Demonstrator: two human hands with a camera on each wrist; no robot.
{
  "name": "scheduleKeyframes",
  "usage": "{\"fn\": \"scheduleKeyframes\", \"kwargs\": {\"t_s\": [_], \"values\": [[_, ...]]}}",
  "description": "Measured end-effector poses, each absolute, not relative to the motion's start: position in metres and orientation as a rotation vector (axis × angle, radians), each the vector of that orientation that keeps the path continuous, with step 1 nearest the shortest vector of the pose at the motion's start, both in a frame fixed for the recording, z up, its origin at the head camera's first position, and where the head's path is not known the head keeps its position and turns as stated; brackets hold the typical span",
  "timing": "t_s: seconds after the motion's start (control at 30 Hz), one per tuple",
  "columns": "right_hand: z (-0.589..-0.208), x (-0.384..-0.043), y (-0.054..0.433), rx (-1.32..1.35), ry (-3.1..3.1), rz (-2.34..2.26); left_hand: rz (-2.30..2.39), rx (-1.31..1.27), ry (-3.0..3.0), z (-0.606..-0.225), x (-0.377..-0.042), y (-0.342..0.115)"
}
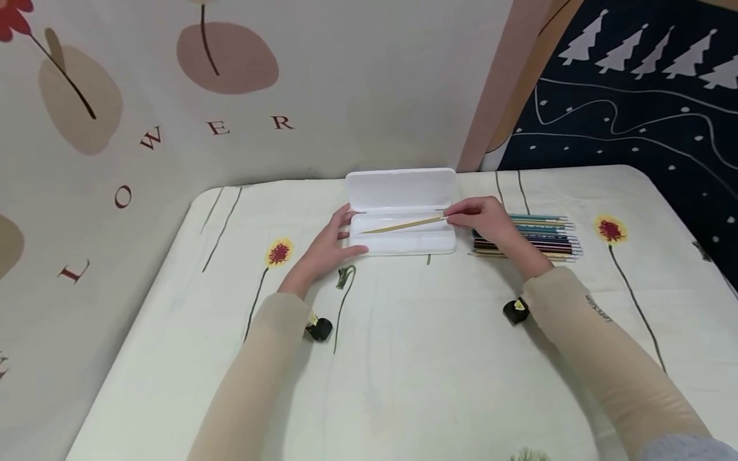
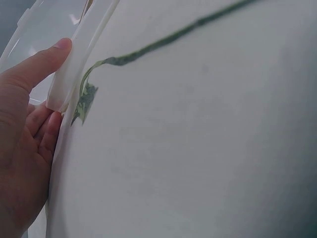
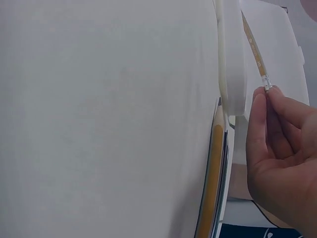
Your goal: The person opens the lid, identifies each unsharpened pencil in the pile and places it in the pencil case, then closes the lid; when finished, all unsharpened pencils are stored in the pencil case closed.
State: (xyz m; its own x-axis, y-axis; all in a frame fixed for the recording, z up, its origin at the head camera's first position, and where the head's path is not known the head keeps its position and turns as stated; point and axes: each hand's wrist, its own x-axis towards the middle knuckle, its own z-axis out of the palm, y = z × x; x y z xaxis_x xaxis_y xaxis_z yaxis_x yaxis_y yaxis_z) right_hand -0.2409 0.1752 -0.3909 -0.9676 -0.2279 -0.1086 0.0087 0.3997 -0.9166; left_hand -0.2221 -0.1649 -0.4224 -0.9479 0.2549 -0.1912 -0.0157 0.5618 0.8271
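Note:
A white pencil case (image 1: 401,191) lies open at the back of the table, its lid raised toward the wall. At its left end my left hand (image 1: 327,251) grips the case, the thumb (image 2: 52,57) over the front rim and the fingers around the side. My right hand (image 1: 483,219) pinches a yellow pencil (image 3: 255,47) by its eraser end. That pencil slants across the tray of the case, its point toward the left. Whether its tip touches the tray I cannot tell. Under and beside my right forearm lies a row of several pencils (image 1: 527,243), yellow, dark and teal.
A white cloth with printed flowers (image 1: 279,253) covers the table (image 1: 415,358). Small black objects (image 1: 319,329) show at both wrists. Behind the table hang a pale printed curtain (image 1: 369,83) and a dark cloth with white trees (image 1: 628,121).

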Motion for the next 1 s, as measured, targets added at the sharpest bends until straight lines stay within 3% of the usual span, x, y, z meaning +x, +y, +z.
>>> {"fn": "scheduleKeyframes", "kwargs": {"t_s": [1.0], "values": [[-0.376, -0.245, 0.209, -0.085, 2.491, -1.505, 1.303, 0.19, 2.52, -0.42, -0.225, -0.163]]}}
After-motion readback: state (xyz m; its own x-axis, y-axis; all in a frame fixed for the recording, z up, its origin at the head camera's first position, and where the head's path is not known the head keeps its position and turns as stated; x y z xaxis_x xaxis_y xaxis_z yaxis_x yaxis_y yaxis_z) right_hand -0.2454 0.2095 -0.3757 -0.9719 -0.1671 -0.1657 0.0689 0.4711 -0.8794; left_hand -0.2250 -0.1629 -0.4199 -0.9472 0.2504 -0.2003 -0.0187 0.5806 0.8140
